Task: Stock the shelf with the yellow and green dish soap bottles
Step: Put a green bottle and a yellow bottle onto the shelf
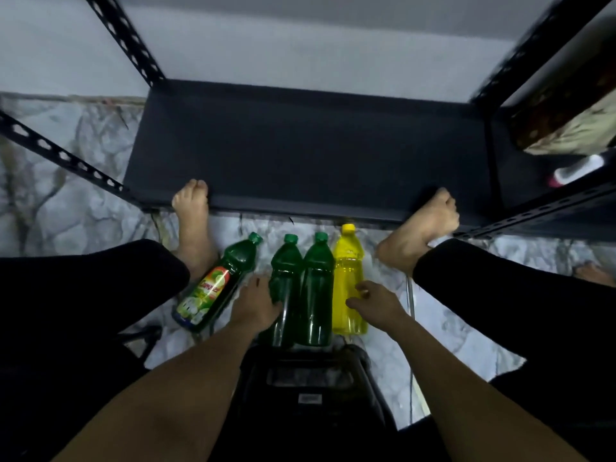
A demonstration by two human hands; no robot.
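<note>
Step in hand: pickup. Four bottles lie on the marble floor (83, 208) between the person's legs, just before the bare dark shelf (300, 145). The left hand (256, 303) rests on the unlabelled green bottle (283, 288), fingers curled round its side, grasp not yet complete. The right hand (370, 300) touches the yellow bottle (348, 285), fingers loosely bent, not clenched. A second plain green bottle (316, 288) and a labelled green bottle (216, 285) lie untouched. Next move, likely: close both grips, lift, stand bottles upright on the shelf. Items at far right are blurred
</note>
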